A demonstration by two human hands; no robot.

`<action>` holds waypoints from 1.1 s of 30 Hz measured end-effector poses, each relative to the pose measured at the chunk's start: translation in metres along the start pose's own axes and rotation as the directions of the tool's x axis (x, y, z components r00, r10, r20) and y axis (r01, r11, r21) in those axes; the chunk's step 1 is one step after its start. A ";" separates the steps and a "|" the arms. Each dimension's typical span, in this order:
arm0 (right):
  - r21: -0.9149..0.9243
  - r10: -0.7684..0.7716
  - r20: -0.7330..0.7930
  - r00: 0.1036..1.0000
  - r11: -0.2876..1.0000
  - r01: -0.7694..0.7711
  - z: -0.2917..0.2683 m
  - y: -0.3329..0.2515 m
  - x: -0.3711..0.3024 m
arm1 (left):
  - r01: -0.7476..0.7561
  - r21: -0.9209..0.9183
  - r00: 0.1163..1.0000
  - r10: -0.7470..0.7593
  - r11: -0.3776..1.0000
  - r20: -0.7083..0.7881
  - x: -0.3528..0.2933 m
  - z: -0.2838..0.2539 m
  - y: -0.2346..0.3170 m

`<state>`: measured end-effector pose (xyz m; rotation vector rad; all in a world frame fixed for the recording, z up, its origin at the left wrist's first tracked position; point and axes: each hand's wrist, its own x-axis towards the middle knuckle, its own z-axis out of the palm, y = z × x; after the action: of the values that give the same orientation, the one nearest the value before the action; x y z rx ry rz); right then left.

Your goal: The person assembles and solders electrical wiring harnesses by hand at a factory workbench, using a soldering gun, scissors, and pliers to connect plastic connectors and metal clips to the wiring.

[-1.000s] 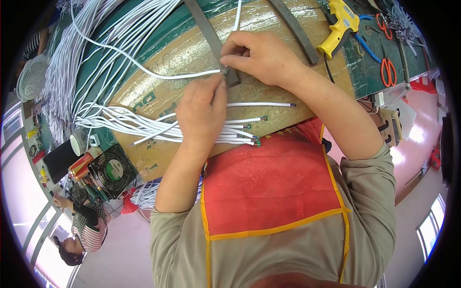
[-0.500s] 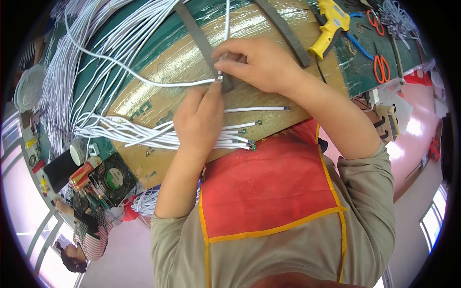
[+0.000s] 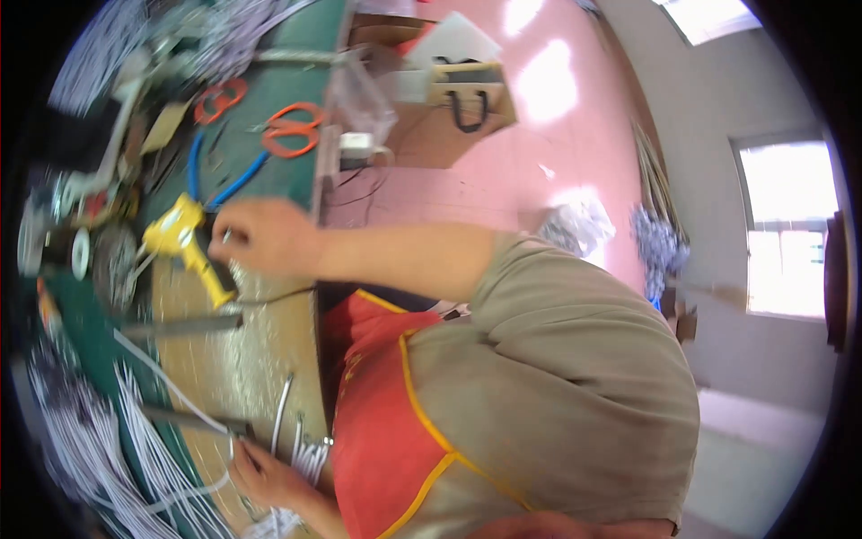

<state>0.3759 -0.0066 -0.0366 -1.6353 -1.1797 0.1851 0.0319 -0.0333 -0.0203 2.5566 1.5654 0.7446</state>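
The view has swung right and is blurred. My right hand (image 3: pixel 262 237) reaches across the tan board (image 3: pixel 269 346) and rests with curled fingers against the yellow glue gun (image 3: pixel 184 235); a small pale tip shows at its fingertips. At the bottom edge, my left hand (image 3: pixel 269 476) pinches a white cable (image 3: pixel 193 406) where it meets a dark flat strip (image 3: pixel 193 418). Short white cable ends (image 3: pixel 310 454) lie beside that hand. A second dark strip (image 3: pixel 180 325) lies between the two hands.
A thick bundle of white cables (image 3: pixel 85 449) covers the green bench at the lower left. Orange scissors (image 3: pixel 292 130), blue-handled pliers (image 3: pixel 224 184) and a clear box (image 3: pixel 359 90) lie at the bench end. A paper bag (image 3: pixel 467 99) stands on the pink floor.
The head has turned sharply right, so the bench now runs down the left side. My right hand left the dark strip and moved to the glue gun. My left hand stays on the cables.
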 end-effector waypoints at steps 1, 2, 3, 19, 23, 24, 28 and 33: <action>0.045 0.036 0.050 0.998 0.998 -0.038 -0.003 -0.004 -0.008 | -0.048 -0.026 0.999 0.048 0.999 0.007 -0.001 -0.001 0.002; 0.070 0.038 0.078 0.996 0.997 -0.044 -0.004 -0.005 -0.013 | 0.007 0.009 1.000 -0.007 1.000 0.019 -0.002 -0.002 0.006; 0.115 0.030 0.036 0.999 0.993 -0.034 -0.005 -0.006 -0.016 | 0.065 0.047 0.997 -0.066 0.997 0.028 -0.002 -0.001 0.008; 0.262 0.047 0.006 0.999 0.964 -0.047 0.010 0.007 -0.012 | 0.154 0.147 0.987 -0.158 0.977 0.016 -0.002 -0.007 0.038; 0.240 0.075 0.055 0.996 0.967 -0.086 0.006 0.005 -0.011 | 0.194 0.155 0.981 -0.196 0.969 0.000 -0.003 -0.006 0.037; 0.238 0.075 0.055 0.996 0.967 -0.086 0.006 0.006 -0.011 | 0.175 0.145 0.984 -0.177 0.974 0.006 -0.003 -0.006 0.036; 0.229 0.077 0.052 0.996 0.970 -0.087 0.006 0.004 -0.011 | 0.158 0.142 0.987 -0.160 0.977 0.001 -0.005 -0.005 0.028; 0.208 0.059 0.067 0.996 0.975 -0.072 0.001 -0.001 -0.011 | 0.149 0.131 0.989 -0.147 0.980 -0.028 -0.006 -0.002 0.020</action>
<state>0.3691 -0.0142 -0.0413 -1.4917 -1.1121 0.3913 0.0453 -0.0486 -0.0154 2.4912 1.8469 0.6718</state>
